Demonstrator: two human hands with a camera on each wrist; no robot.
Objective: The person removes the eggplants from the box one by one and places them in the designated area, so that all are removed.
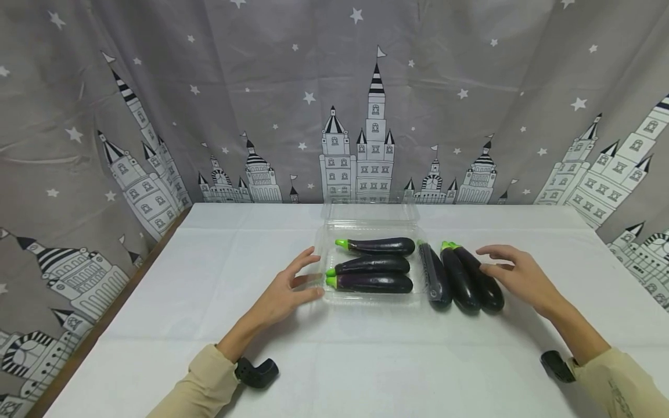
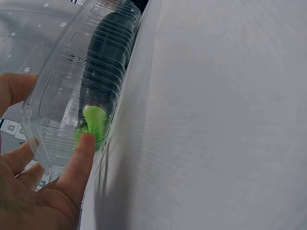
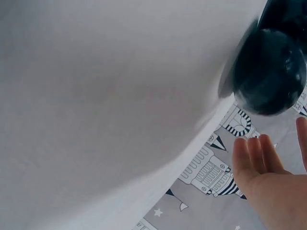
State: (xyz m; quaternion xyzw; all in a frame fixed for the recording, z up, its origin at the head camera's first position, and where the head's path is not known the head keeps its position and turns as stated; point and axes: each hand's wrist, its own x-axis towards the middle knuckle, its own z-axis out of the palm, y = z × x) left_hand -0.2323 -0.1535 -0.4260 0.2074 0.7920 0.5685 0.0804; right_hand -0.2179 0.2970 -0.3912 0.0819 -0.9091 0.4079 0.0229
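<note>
Where the clear plastic container [image 1: 366,298] stands open on the white tabletop [image 1: 366,360], we see three eggplants lying crosswise inside it: a rear one [image 1: 384,246], a middle one [image 1: 373,265] and a front one [image 1: 373,283]. The raised lid [image 1: 371,212] is so transparent that we trace its upper edge only faintly against the grey curtain [image 1: 282,75].

To the right of the container lie three further eggplants. The nearest [image 1: 438,278] rests beside the container wall, partly veiled by clear plastic; whether the two touch we cannot tell. The central one [image 1: 461,280] and the outermost [image 1: 483,284] lie together, their green stems crowded at the far end and hard to separate.

The left hand [image 1: 284,293] is at the container's left end, its fingers apart; in the left wrist view we see ribbed plastic blurring the eggplant behind it, and a fingertip covering part of a green stem.

The right hand [image 1: 522,278] is beside the outermost eggplant, fingers loosely extended and gripping nothing; contact is uncertain. In the right wrist view, the frame edge cuts off both this hand and the dark eggplants.
</note>
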